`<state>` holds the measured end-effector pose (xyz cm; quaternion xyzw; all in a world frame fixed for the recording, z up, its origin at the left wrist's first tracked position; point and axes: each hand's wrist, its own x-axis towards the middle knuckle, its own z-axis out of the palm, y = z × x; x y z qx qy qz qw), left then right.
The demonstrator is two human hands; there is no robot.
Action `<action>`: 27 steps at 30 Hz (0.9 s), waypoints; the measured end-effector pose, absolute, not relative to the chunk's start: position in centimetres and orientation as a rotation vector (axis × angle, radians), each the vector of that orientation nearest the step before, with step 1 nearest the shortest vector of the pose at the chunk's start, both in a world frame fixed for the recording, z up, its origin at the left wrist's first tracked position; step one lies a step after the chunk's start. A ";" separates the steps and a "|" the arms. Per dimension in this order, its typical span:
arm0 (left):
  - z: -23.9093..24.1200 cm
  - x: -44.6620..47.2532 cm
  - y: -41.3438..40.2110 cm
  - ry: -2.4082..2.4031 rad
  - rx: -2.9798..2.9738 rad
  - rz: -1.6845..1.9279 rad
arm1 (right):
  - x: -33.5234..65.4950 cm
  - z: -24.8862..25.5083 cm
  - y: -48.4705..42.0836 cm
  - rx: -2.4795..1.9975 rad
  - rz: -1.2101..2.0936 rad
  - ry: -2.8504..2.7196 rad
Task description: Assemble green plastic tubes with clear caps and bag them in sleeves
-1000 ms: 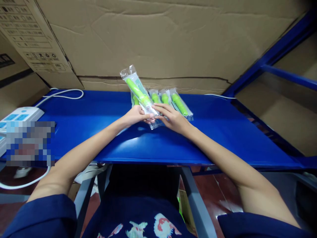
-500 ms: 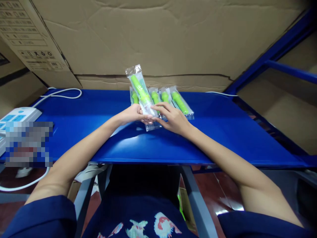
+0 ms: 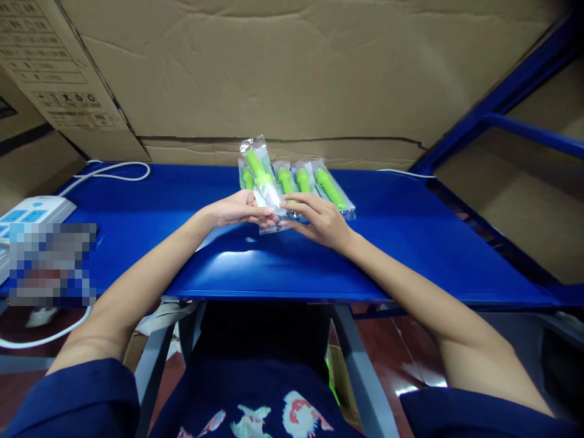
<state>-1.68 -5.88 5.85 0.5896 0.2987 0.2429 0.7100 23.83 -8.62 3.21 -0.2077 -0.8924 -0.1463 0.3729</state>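
Note:
A clear plastic packet with a bright green stick-shaped item [image 3: 259, 173] is held tilted above the blue table [image 3: 410, 243], its top end pointing away from me. My left hand [image 3: 237, 210] pinches its lower end from the left. My right hand [image 3: 314, 218] pinches the same end from the right, fingers curled. Behind them a row of several like green packets [image 3: 314, 182] lies flat on the table near the cardboard wall.
A white power strip [image 3: 31, 213] with a white cable [image 3: 114, 173] sits at the table's left end beside a blurred patch. Large cardboard sheets [image 3: 296, 73] stand behind the table. A blue metal frame [image 3: 515, 91] rises at the right.
The held packet has dropped lower and swung more upright toward the row; both hands shifted slightly back with it.

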 end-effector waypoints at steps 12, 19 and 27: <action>5.3 -0.8 -6.6 0.555 1.361 0.306 | 24.3 3.1 -9.0 -0.386 -0.255 -2.238; 5.2 0.4 -7.4 0.636 1.192 0.570 | 23.2 3.2 -9.2 -0.560 -0.055 -2.026; 5.4 0.7 -7.3 0.625 1.099 0.886 | 22.6 3.5 -9.6 -0.708 0.311 -1.837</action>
